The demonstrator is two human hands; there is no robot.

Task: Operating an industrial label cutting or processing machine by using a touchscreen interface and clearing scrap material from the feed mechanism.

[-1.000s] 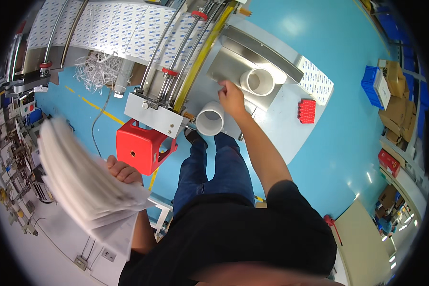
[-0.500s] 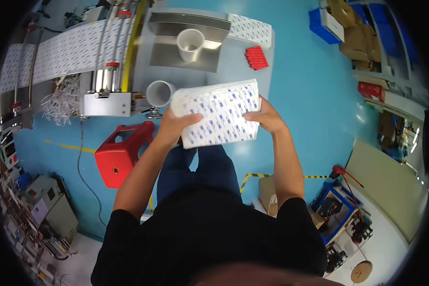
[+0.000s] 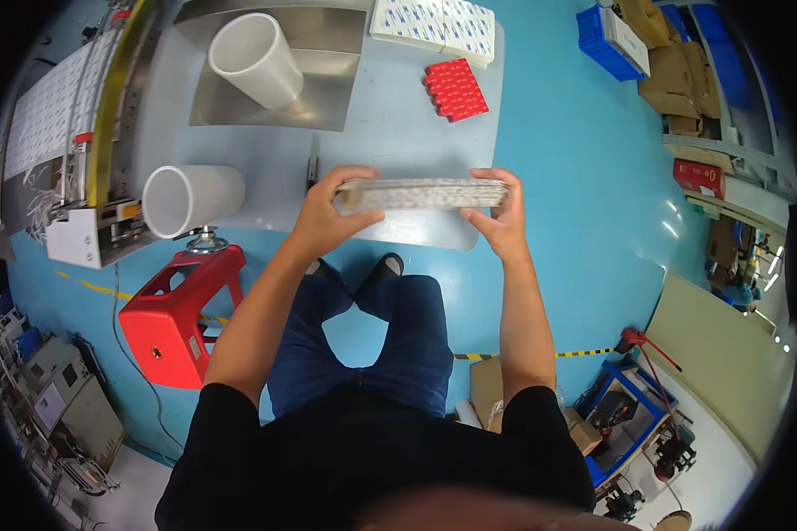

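Between my two hands I hold a stack of printed sheets (image 3: 425, 194), turned edge-on so that its layered side shows, a little blurred. My left hand (image 3: 332, 212) grips its left end, thumb on the near side and fingers over the far side. My right hand (image 3: 501, 212) is closed on the right end in the same way. The stack is held above the near part of the grey table (image 3: 398, 146). Past it lie a red scalloped-edge card pack (image 3: 456, 90) and more stacked white sheets with blue print (image 3: 434, 26).
A white tube (image 3: 257, 62) stands on a metal tray (image 3: 332, 88); another white tube (image 3: 193, 199) lies at the table's left edge. A machine with a metal end block (image 3: 84, 237) is at left. Below it stands a red stool (image 3: 164, 332). A dark slim tool (image 3: 313, 164) lies near my left hand.
The stack has tipped from showing its printed face to edge-on. My view has shifted, so the table and tubes appear larger and farther left. Both hands still hold the stack.
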